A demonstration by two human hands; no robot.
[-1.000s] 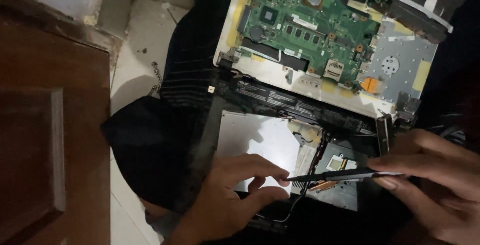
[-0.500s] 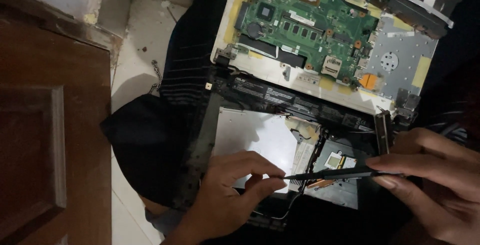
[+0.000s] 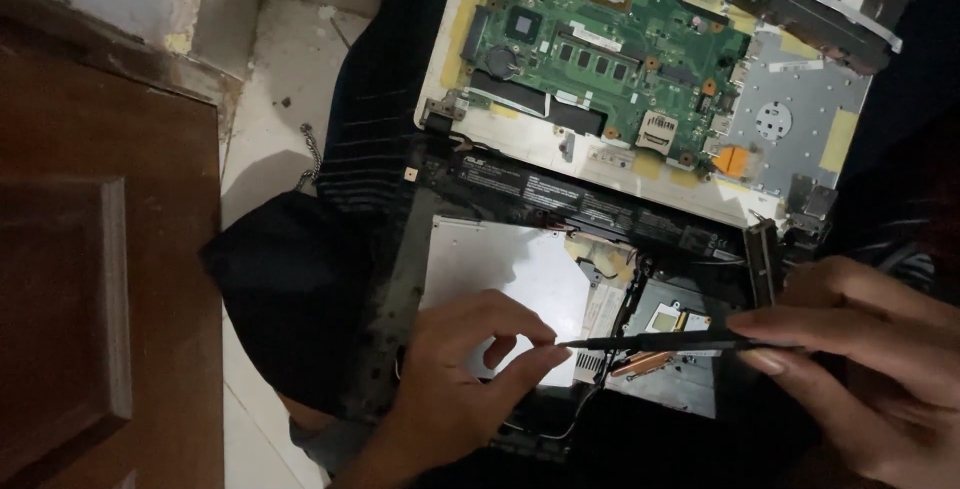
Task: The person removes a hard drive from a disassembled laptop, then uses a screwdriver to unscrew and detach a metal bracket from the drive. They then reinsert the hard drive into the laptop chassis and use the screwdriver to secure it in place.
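Fingers, left hand (image 3: 455,379): thumb and forefinger pinched together on the tip of a thin dark tool (image 3: 665,343); the other fingers curl loosely over the silver panel.
Fingers, right hand (image 3: 870,369): pressed close together and stretched out long, thumb and forefinger gripping the tool's other end.
Hands: two, both the person's own, coming in from the bottom edge.
Tool: one, slim and black, lying nearly level between the two hands, above the open lower half of the laptop.
Laptop base (image 3: 560,299): one, dark, opened up, resting on the person's lap over dark cloth.
Silver panel (image 3: 510,269): one flat pale metal plate in the left of the base, partly under the left hand.
Copper pipe (image 3: 650,359): one short copper-coloured strip just below the tool, near its middle.
Circuit board (image 3: 610,49): one, green, seated in a pale casing (image 3: 450,59) that lies beyond the base, towards the top.
Metal drive plate (image 3: 790,119): one grey plate to the right of the board, with yellow tape patches; one orange tab sits at its lower left.
Wooden door (image 3: 90,289): one brown panel at the left edge.
Floor (image 3: 280,89): pale tiles between door and lap.
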